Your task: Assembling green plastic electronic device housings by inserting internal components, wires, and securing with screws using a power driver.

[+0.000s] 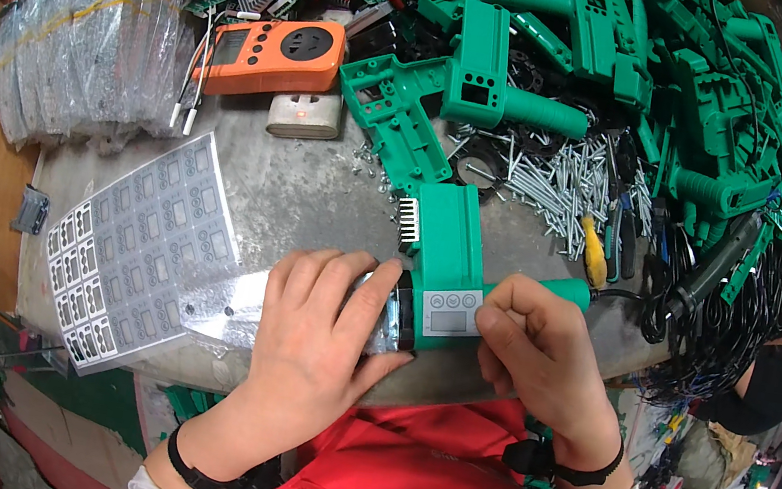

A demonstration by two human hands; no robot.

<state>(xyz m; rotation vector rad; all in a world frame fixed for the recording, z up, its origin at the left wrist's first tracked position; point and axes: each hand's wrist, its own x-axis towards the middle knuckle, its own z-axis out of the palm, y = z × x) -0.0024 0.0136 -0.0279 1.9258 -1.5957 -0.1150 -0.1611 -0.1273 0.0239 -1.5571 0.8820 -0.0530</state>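
Observation:
A green plastic power tool (447, 243) lies across the near side of the table, its handle off to the right. Its front end, with a dark collar, is covered by clear plastic wrap (225, 306). My left hand (314, 319) is laid over that wrapped end, fingers across the top and thumb on the near side, holding it. A grey sticker (451, 312) with round symbols and a window sits on the housing. Beside the sticker's right edge, my right hand (537, 352) is closed, thumb against curled fingers; whatever it pinches is hidden.
A sheet of stickers (142, 253) lies left. Behind are an orange multimeter (272, 57), a white power socket (305, 117) and bagged parts (93, 38). Green housings (478, 65), loose screws (551, 190), a yellow-handled screwdriver (593, 252) and black cables (691, 335) crowd the right.

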